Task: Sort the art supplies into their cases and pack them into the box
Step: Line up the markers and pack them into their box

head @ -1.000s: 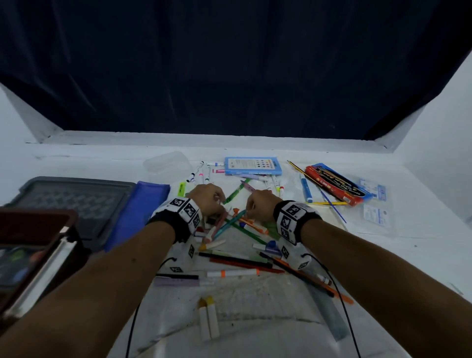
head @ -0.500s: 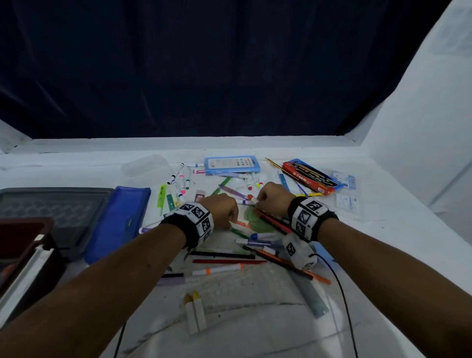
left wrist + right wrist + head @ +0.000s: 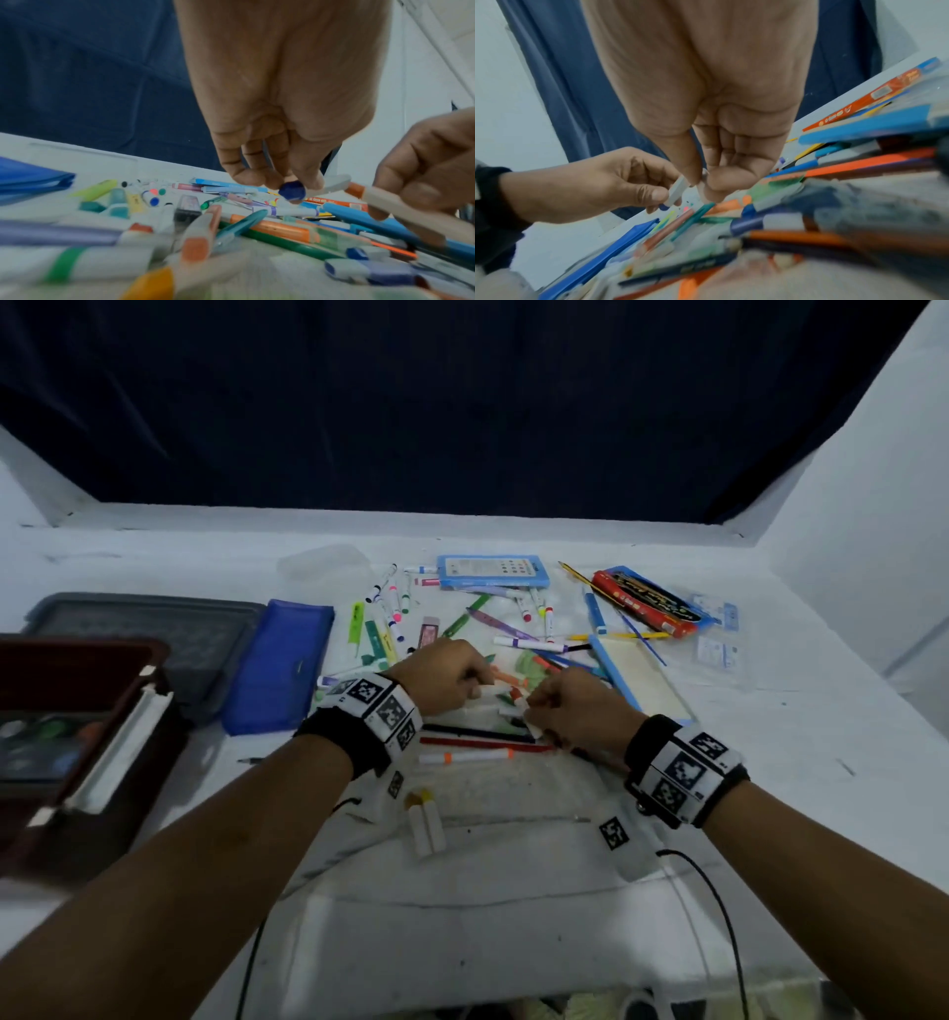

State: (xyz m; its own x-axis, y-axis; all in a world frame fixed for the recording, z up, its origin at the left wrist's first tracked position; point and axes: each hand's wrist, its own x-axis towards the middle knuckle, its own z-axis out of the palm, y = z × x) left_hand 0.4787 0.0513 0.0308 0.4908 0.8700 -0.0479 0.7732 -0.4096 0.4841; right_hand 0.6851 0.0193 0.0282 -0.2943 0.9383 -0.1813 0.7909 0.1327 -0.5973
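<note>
Over the scattered markers [image 3: 464, 756] on the white surface [image 3: 821, 721], the left hand [image 3: 441, 680] pinched a white marker with a blue cap [image 3: 292, 192]. The right hand [image 3: 575, 711] curled round what looked like an orange-capped marker [image 3: 401, 209], though blur obscured it. The blue zip case [image 3: 280, 665] lay to the left, beside the grey box [image 3: 149, 629].
</note>
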